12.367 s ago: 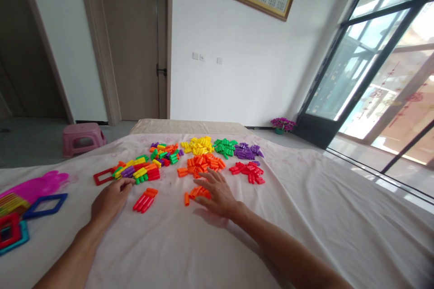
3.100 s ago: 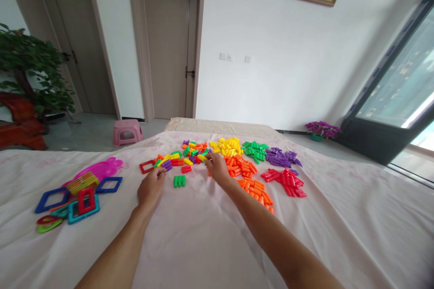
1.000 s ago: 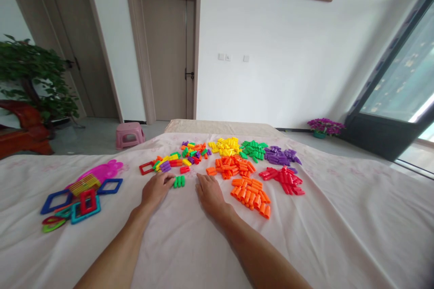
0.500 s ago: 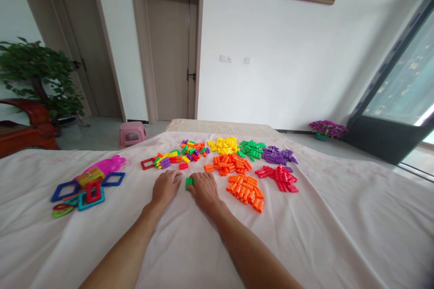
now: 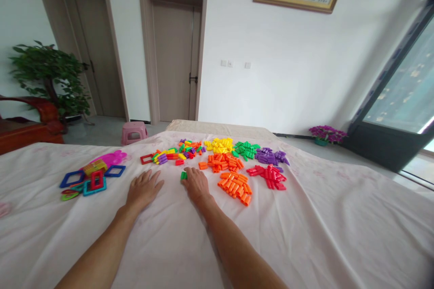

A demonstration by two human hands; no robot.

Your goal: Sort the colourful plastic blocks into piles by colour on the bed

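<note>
My left hand [image 5: 144, 188] rests palm down on the cloth, its fingers apart and nothing visible in it. To its right, my right hand [image 5: 197, 184] is curled over a green plastic building piece [image 5: 183, 175], which pokes out by the thumb; the rest of it is hidden under the fingers. Beyond my hands lies a mixed-colour heap of small bullet-shaped pieces [image 5: 191, 146]. Sorted heaps sit to the right: yellow pieces [image 5: 219, 145], green pieces [image 5: 245, 150], purple pieces [image 5: 269, 156], orange pieces [image 5: 235, 186] and red pieces [image 5: 271, 176].
Flat magnetic frames [image 5: 94, 185] and a pink plastic toy [image 5: 113, 158] lie at the left on the white tablecloth [image 5: 325, 230]. A red frame [image 5: 146, 159] is beside the mixed heap. Past the table stand a pink stool [image 5: 134, 132] and potted purple flowers [image 5: 327, 134].
My left hand has moved left, away from my right hand, and its fingers have spread. My right hand remains over the green piece. The whole view has shifted slightly.
</note>
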